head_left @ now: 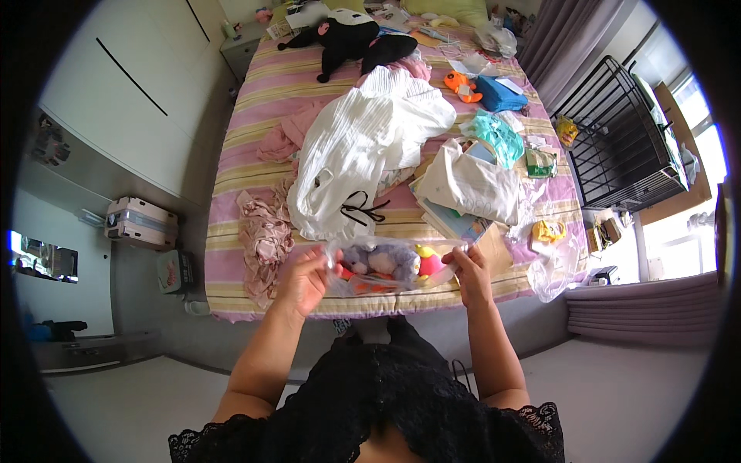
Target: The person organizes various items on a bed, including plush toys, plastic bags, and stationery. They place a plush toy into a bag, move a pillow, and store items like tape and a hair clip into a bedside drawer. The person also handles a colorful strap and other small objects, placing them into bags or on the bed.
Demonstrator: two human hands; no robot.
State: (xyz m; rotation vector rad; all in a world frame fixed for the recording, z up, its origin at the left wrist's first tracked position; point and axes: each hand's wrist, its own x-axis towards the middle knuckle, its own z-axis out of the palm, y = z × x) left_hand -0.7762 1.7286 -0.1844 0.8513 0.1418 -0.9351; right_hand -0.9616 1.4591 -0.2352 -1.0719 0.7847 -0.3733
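I hold a clear plastic bag [390, 266] stretched between both hands above the near edge of the bed [231, 224]. Inside it lie small soft toys, one grey-purple, one pink and yellow. My left hand [305, 279] pinches the bag's left top corner. My right hand [468, 272] grips its right top corner. Just beyond the bag lies a white garment [363, 147] with a black ribbon, and to its right a cream cloth bag [471, 185] over some books.
The striped pink bed carries a pink crumpled cloth [262, 239], a black plush toy [351, 42], a teal cloth [494, 135], an orange toy [461, 85] and loose plastic bags [552, 266]. A black wire rack [617, 131] stands right; a small suitcase [140, 222] sits left on the floor.
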